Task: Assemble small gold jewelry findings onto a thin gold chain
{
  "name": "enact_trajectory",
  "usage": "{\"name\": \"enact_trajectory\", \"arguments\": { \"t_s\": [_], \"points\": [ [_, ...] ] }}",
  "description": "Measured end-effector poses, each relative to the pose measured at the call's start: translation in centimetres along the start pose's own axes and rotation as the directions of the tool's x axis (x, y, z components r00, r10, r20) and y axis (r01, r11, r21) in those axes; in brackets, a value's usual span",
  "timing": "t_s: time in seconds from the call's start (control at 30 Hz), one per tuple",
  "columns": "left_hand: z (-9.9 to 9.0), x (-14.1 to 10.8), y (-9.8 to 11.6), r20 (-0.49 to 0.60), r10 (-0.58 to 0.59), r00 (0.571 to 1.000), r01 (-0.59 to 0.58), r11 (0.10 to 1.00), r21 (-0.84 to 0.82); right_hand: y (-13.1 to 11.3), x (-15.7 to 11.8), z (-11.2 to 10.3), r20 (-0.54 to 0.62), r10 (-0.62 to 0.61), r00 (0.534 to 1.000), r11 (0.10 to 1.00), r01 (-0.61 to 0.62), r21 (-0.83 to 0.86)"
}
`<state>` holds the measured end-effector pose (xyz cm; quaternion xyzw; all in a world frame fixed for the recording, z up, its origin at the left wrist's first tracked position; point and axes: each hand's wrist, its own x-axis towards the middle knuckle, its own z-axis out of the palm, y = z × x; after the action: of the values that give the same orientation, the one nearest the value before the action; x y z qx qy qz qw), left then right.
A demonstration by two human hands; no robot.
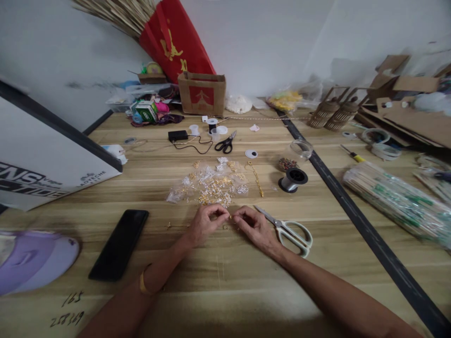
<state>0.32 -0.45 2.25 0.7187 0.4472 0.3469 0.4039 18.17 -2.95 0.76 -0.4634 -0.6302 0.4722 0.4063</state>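
Observation:
My left hand (208, 222) and my right hand (254, 226) meet over the near middle of the table. The left thumb and forefinger pinch a tiny gold-coloured piece (230, 217), too small to name. My right fingers are pressed together close beside it; what they hold is hidden. Just beyond lies a pile of small gold and silver jewellery findings (215, 187) on clear plastic bags. A gold chain (256, 179) is stretched out right of the pile. White-handled scissors (291, 233) rest by my right wrist, blades pointing toward the pile.
A black phone (119, 245) lies left of my left arm. A wire spool (293, 180) and a clear jar of beads (295, 154) stand to the right. Black scissors (225, 142) lie farther back. A bundle of wrapped sticks (394, 199) is at far right.

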Motion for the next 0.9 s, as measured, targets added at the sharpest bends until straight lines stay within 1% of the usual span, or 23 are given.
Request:
{"name": "enact_trajectory", "arguments": {
  "t_s": [0.2, 0.27, 0.37, 0.43, 0.53, 0.73, 0.83, 0.9],
  "points": [
    [0.03, -0.03, 0.01, -0.004, 0.015, 1.000, -0.015, 1.000, -0.010, -0.15, -0.07, 0.12, 0.020, -0.007, 1.000, 1.000, 0.006, 0.025],
    [0.08, -0.08, 0.02, -0.005, 0.014, 1.000, -0.014, 1.000, -0.016, 0.04, -0.11, 0.20, 0.025, -0.043, 0.999, 0.999, 0.042, 0.022],
    [0.19, -0.18, 0.06, 0.006, 0.012, 1.000, -0.012, 1.000, -0.020, 0.39, -0.16, 0.31, 0.028, -0.122, 0.992, 0.992, 0.122, -0.024],
    [0.28, -0.25, 0.09, 0.014, 0.015, 1.000, -0.015, 1.000, -0.014, 0.45, -0.15, 0.35, 0.016, -0.150, 0.989, 0.987, 0.151, -0.053],
    [0.35, -0.29, 0.10, 0.026, 0.018, 1.000, -0.017, 1.000, -0.008, 0.23, -0.13, 0.35, -0.003, -0.146, 0.989, 0.986, 0.146, -0.079],
    [0.26, -0.22, -0.01, 0.035, 0.007, 0.999, -0.006, 1.000, -0.023, -0.08, -0.04, 0.17, 0.011, -0.161, 0.987, 0.980, 0.161, -0.121],
    [0.11, -0.19, 0.03, 0.033, -0.005, 0.999, 0.007, 0.998, -0.062, -0.02, -0.01, 0.11, 0.010, -0.163, 0.986, 0.978, 0.163, -0.133],
    [-0.07, -0.18, 0.13, 0.027, -0.032, 0.999, 0.035, 0.992, -0.120, -0.03, -0.04, 0.06, 0.009, -0.166, 0.986, 0.976, 0.166, -0.138]
  ]
}}
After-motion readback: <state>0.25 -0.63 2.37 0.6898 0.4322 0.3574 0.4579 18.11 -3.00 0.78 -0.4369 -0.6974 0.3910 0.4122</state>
